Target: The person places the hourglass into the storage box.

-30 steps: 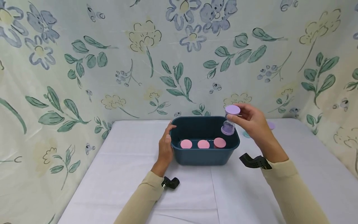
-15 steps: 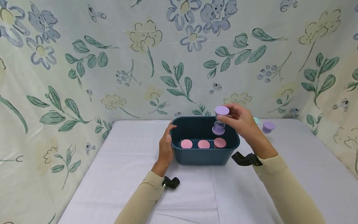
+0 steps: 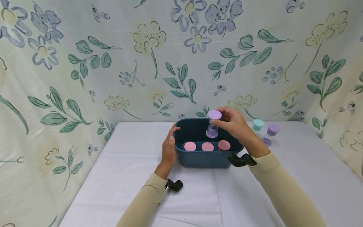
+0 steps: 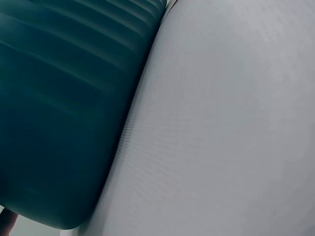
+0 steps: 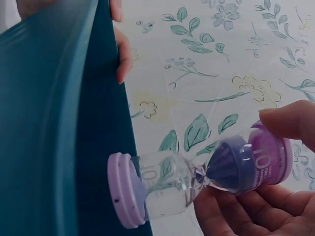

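Nearest to me, the white table (image 3: 136, 176) carries both sleeved forearms, each with a small black camera mount at the wrist. The left hand (image 3: 169, 148) rests against the left wall of the dark teal tub (image 3: 204, 159), fingers lying fairly straight with the tips over the rim, presumably to keep the tub from sliding. From the left wrist view only the tub's ribbed side and the cloth show, so I cannot tell how firmly it presses.

Just beyond, three pink discs (image 3: 207, 146) lie in a row inside the tub; they look like caps of timers standing upright. Over the tub's back half the right hand (image 3: 233, 125) pinches the top cap of a purple sand timer (image 3: 213, 123) between thumb and fingertips, holding it upright above the opening, clear of the pink row. The right wrist view shows its glass waist, with sand filling the bulb nearest the fingers.

Farther right, a teal-capped timer (image 3: 258, 124) and another purple one (image 3: 270, 132) stand on the table, by the flowered backdrop (image 3: 113, 63).

A second ago the held timer was over the tub's right rim; it has since travelled left and slightly lower, uncovering the two timers behind the hand. The left hand has not moved.
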The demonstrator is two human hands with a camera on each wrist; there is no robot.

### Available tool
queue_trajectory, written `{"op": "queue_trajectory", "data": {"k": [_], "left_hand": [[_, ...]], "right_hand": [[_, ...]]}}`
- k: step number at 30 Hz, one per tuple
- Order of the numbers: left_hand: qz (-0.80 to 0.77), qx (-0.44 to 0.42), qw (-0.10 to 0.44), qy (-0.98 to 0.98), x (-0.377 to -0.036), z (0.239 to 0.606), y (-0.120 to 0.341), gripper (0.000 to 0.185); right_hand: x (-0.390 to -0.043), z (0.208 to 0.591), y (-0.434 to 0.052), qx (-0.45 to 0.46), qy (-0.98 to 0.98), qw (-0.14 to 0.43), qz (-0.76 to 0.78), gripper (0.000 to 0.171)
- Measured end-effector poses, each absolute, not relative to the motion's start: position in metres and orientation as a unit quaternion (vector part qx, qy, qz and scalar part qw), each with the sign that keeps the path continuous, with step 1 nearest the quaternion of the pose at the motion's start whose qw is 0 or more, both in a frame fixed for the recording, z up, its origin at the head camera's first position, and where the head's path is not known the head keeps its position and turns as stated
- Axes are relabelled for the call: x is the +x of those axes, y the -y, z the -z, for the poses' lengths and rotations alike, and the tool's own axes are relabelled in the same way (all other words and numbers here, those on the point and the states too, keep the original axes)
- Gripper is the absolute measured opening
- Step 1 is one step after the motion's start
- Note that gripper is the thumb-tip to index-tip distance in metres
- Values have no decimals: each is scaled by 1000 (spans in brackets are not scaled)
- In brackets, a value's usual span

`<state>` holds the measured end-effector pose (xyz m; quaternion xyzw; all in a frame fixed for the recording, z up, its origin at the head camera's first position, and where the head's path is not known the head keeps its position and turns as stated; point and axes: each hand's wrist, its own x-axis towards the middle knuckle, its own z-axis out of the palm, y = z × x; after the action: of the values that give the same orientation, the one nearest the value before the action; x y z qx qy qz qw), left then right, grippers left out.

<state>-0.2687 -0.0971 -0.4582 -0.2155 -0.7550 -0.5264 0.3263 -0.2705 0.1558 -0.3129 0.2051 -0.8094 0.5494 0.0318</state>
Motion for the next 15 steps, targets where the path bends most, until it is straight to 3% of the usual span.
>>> {"op": "queue_trajectory", "data": {"k": [15], "left_hand": [[526,-215,332,753,-269,458,97,56]], "right_hand": [[-279,321,-136,198,800,-11,-566,53]]}}
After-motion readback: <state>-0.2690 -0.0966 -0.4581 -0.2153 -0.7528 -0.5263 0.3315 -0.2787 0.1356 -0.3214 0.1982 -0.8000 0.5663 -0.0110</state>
